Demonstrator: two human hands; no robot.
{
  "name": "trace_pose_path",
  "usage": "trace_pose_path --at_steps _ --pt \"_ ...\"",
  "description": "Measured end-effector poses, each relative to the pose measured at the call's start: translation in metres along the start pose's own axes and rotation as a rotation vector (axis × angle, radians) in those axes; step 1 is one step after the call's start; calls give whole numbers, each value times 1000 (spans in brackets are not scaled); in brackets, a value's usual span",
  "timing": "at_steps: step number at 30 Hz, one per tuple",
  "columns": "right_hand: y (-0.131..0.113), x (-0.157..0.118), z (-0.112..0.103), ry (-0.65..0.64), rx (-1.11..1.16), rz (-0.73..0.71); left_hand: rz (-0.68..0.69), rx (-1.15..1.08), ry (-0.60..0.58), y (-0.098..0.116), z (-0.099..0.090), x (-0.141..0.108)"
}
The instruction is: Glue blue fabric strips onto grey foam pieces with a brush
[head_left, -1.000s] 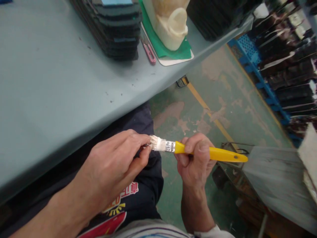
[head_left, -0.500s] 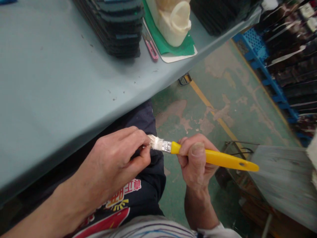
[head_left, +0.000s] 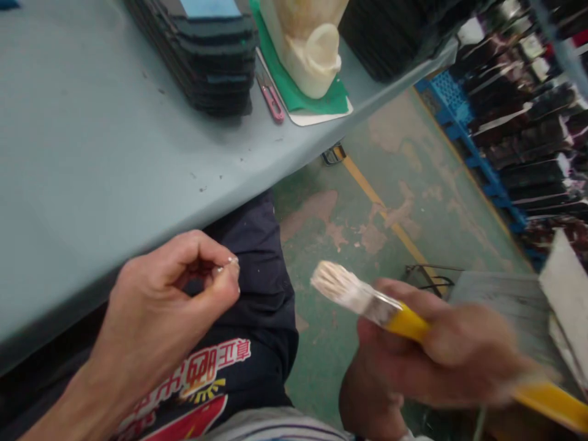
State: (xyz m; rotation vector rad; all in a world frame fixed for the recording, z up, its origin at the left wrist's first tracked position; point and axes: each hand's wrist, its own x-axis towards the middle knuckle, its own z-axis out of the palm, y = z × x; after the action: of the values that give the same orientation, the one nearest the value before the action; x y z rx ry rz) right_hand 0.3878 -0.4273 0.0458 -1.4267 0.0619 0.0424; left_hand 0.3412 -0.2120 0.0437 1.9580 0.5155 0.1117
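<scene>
From my distant place I am watching the two hands, and I am seeing that they are now standing apart. Half a second ago the left hand (head_left: 169, 300) was touching the bristles (head_left: 334, 282); now a gap is lying between them. The right hand (head_left: 450, 355) is gripping the brush (head_left: 407, 321) by its yellow handle, and it is showing blurred, so I am judging that it is moving away to the right. The brush is tilting, with the bristles pointing to the upper left, and it is hanging above the green floor (head_left: 316, 361), not over the tabletop (head_left: 92, 153). The left hand is keeping its thumb and fingers closed together, and small white bits (head_left: 220, 269) are showing at the tips; I cannot tell whether it is pinching them or they are only sticking there. For the work in hand, I am reading this as a pause or an end of the picking at the bristles, which are looking pale and clumped. On the tabletop nothing is changing: the pink snips (head_left: 273, 103) are lying between the dark stack (head_left: 220, 79) and the cream container (head_left: 316, 67), which is standing on a green sheet (head_left: 337, 101)
</scene>
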Motion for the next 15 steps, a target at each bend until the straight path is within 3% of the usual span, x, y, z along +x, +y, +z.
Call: trace_pose_path --at_steps 2,3,9,15 --pt "10 13 12 49 81 -117 14 -97 -51 3 4 -1" --pt "16 20 17 46 124 -102 15 -143 -77 5 8 -1" --pt "43 32 26 -69 401 301 -75 -237 -167 6 18 -1" --pt "50 31 24 -129 506 465 -115 -303 -201 7 17 -2"
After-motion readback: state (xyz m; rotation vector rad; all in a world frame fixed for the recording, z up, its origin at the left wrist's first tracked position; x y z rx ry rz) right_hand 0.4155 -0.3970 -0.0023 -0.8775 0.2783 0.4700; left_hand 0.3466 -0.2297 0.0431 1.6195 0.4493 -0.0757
